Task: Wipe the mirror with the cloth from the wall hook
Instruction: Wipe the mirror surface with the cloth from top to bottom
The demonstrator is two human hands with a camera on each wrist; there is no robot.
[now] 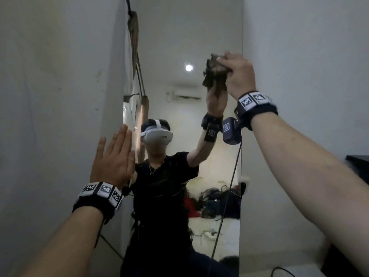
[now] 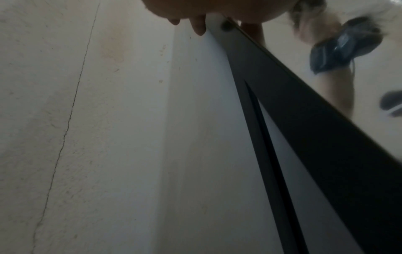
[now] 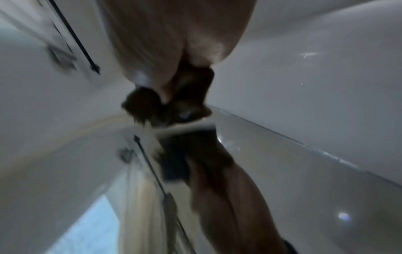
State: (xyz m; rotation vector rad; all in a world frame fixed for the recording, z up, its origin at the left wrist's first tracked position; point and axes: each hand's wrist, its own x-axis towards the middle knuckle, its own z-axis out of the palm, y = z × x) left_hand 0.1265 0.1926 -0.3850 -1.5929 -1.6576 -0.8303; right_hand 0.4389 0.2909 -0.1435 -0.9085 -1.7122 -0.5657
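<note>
A tall frameless mirror (image 1: 179,47) stands between two white walls. My right hand (image 1: 231,64) is raised to its upper right part and grips a bunched dark brown cloth (image 1: 214,62), which it presses against the glass. The right wrist view is blurred; it shows the cloth (image 3: 191,82) under my right hand (image 3: 174,43), touching the mirror (image 3: 304,171) and its own reflection. My left hand (image 1: 115,144) is flat with straight fingers at the mirror's left edge. The left wrist view shows the fingertips (image 2: 199,25) at that dark edge (image 2: 304,120).
A white wall (image 1: 60,76) flanks the mirror on the left and another (image 1: 299,56) on the right. Dark furniture (image 1: 357,162) stands at the far right, with a black cable (image 1: 283,270) on the floor below. The glass reflects a person with a headset.
</note>
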